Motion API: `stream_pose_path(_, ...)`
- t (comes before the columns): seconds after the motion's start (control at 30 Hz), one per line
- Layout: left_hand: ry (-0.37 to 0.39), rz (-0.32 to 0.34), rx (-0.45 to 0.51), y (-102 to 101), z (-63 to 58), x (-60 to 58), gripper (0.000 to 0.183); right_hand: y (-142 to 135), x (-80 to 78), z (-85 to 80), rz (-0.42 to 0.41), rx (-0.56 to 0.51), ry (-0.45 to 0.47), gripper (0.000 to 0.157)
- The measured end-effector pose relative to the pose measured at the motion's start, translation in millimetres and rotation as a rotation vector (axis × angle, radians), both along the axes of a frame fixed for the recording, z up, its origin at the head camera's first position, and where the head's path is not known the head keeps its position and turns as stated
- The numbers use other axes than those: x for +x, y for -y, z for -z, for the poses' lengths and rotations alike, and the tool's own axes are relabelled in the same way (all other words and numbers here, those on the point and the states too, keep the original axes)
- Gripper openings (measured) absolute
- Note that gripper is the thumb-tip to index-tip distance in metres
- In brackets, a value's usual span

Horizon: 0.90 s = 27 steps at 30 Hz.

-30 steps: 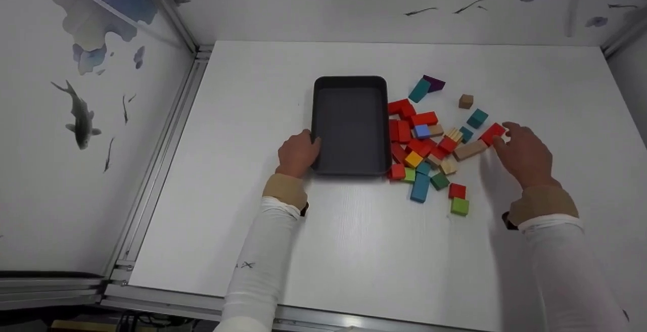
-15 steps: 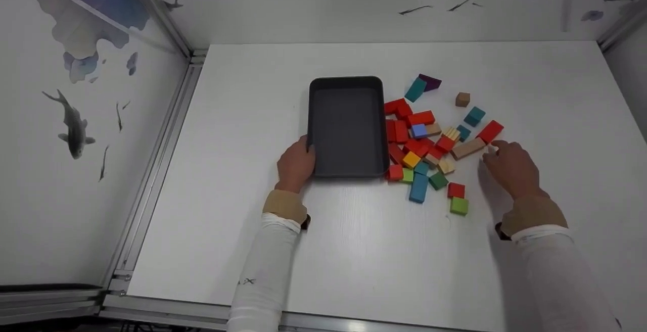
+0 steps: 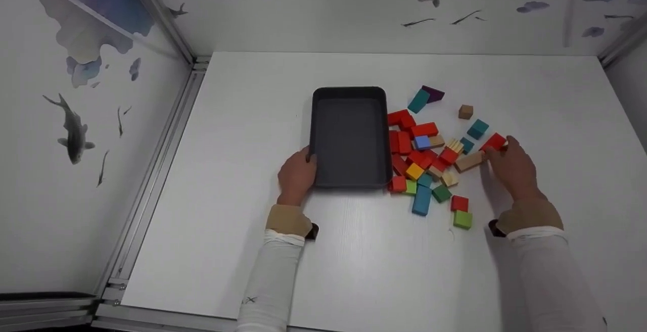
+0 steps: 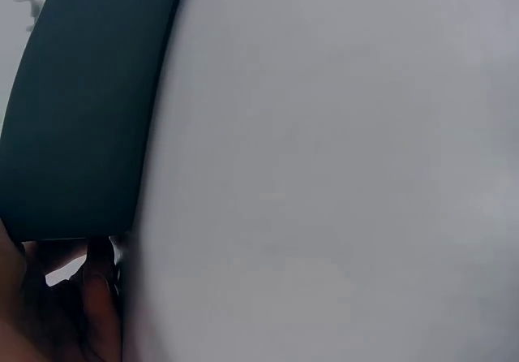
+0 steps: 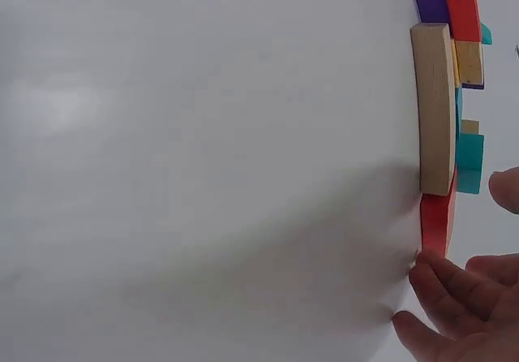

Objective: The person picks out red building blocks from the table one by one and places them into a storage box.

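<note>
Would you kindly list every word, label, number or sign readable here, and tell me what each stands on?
"X", or a mark shaped like one, on the left sleeve.
A fainter mark beside it: too small to read.
A dark mark on the right sleeve: too small to read.
The blocks and tray show no readable text; the walls show fish pictures, no lettering.

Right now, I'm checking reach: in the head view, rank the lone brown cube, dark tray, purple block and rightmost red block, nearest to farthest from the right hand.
1. Rightmost red block: beside the right hand.
2. Lone brown cube: beyond, to the left.
3. Purple block: farther out and left.
4. Dark tray: farthest left.
</note>
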<state>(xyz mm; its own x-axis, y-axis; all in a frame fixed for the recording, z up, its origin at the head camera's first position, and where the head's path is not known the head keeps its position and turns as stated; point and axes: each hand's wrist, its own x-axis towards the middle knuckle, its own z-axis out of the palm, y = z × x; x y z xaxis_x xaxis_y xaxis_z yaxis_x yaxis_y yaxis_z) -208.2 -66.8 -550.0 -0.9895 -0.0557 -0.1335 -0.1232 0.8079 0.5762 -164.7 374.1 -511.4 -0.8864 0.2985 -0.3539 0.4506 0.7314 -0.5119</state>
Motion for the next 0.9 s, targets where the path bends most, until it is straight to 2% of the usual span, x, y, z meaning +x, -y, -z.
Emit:
stream_pose_path(0.2, 0.012, -0.001, -0.021, -1.5, 1.9, 5.8, 0.042, 8.0, -12.0, -1.0, -0.022, 0.1, 0.014, 0.089)
stream_pose_path(0.33, -0.007, -0.013, -0.018, 2.6, -0.2, 3.8, 0.04, 14.0, -23.5, -3.6, -0.041, 0.151, -0.004, 0.089)
stream_pose_path(0.47, -0.013, -0.011, -0.009, 3.3, -1.4, 2.0, 0.038, 15.6, -30.6, -4.9, -0.064, 0.226, 0.016, 0.088)
stream_pose_path(0.7, -0.021, -0.012, 0.016, 1.6, -1.2, 1.5, 0.037, 14.3, -38.5, -5.4, -0.128, 0.317, 0.028, 0.065)
stream_pose_path(0.9, -0.022, 0.004, 0.009, 0.1, -1.4, -2.9, 0.04, 9.3, -38.3, -0.4, -0.111, 0.316, -0.016, 0.056)
